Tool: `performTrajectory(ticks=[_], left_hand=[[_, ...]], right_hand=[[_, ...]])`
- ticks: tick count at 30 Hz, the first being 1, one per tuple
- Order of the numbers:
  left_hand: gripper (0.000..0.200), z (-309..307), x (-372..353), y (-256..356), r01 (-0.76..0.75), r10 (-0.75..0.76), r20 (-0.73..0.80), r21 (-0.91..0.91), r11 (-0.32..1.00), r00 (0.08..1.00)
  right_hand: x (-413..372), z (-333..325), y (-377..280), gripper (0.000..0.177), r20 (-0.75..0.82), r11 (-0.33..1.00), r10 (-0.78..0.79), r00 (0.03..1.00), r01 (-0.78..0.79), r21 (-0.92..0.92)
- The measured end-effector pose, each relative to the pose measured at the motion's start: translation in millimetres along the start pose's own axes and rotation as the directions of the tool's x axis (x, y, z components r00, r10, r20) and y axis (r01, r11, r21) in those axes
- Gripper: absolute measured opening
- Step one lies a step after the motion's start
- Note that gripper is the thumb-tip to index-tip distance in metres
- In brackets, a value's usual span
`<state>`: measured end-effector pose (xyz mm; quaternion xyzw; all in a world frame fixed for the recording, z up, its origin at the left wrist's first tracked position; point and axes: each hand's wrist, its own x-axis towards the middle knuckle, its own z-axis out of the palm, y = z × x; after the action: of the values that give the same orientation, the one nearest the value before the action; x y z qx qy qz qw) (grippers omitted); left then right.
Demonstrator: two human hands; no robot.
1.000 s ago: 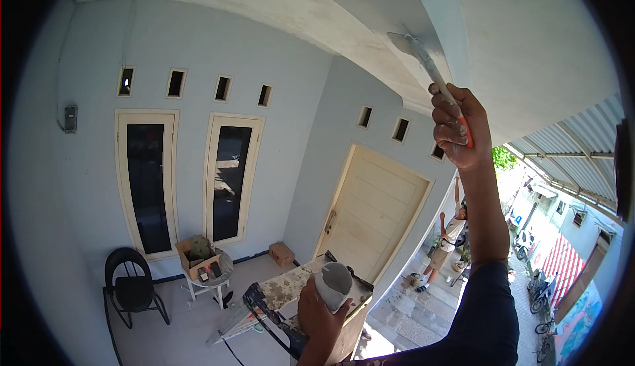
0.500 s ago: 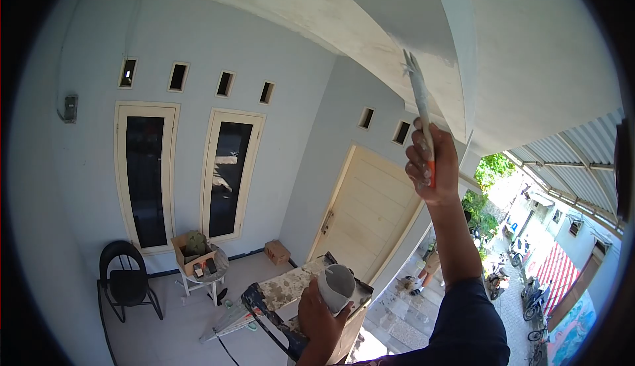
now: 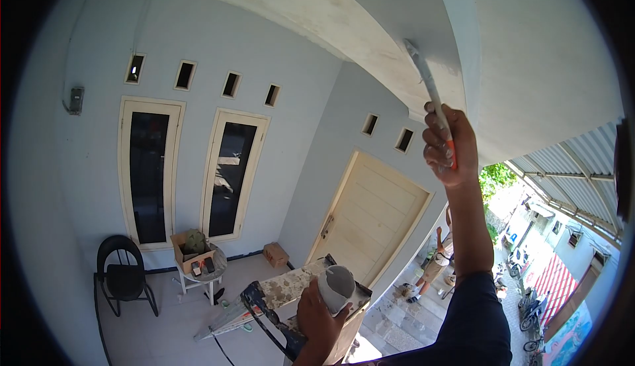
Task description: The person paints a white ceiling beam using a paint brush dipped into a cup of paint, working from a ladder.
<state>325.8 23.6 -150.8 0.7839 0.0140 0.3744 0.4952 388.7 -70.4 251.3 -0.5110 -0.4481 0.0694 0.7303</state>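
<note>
Raised high, my right hand (image 3: 453, 144) is wrapped round a paintbrush (image 3: 428, 81) with a pale, paint-smeared handle ending in orange. The brush tip is against the underside of the beam (image 3: 377, 8), at the border between its grey painted part and a paler, stained strip. Low in the view, my left hand (image 3: 319, 320) grips a small white cup (image 3: 336, 286) marked with grey paint; its contents are hard to make out. The cup is just above the paint-spattered top of a ladder or stand (image 3: 284, 288).
A black chair (image 3: 124, 280) and a white stool (image 3: 210, 274) bearing a cardboard box (image 3: 188, 250) stand by the windowed wall. Another carton (image 3: 275, 255) lies near the cream door (image 3: 370, 210). Outside, a person (image 3: 436, 263) stands on the paving, with motorbikes (image 3: 529, 306) beyond.
My right hand and the paintbrush have shifted right in view, the brush tip slightly up along the beam. My left hand keeps the cup in place. More of the person outside shows.
</note>
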Motion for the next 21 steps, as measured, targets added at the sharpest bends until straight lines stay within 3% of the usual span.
performTrajectory(ticks=[3,7,13,19,21], left_hand=[[0.11,2,0,-1,-0.09,0.095,-0.103,0.058,0.994,0.99],[0.109,2,0,0,-0.074,0.075,-0.088,0.019,0.997,0.993],[0.109,4,-1,0,-0.059,0.06,-0.102,0.011,0.998,0.993],[0.109,6,-1,-2,-0.063,0.066,-0.106,0.029,0.998,0.992],[0.108,7,-1,-3,-0.051,0.052,-0.09,0.014,0.999,0.995]], right_hand=[[4,-8,-17,0.026,0.044,1.0,-0.003,0.999,0.002,0.019],[5,-2,-8,0.023,-0.012,0.997,-0.058,0.998,0.057,-0.06],[2,5,-10,0.022,-0.035,0.999,-0.011,0.999,0.009,-0.05],[-8,0,12,0.022,-0.103,0.982,0.145,0.984,-0.156,-0.11],[5,-1,5,0.022,-0.058,0.987,0.132,0.99,-0.137,-0.086]])
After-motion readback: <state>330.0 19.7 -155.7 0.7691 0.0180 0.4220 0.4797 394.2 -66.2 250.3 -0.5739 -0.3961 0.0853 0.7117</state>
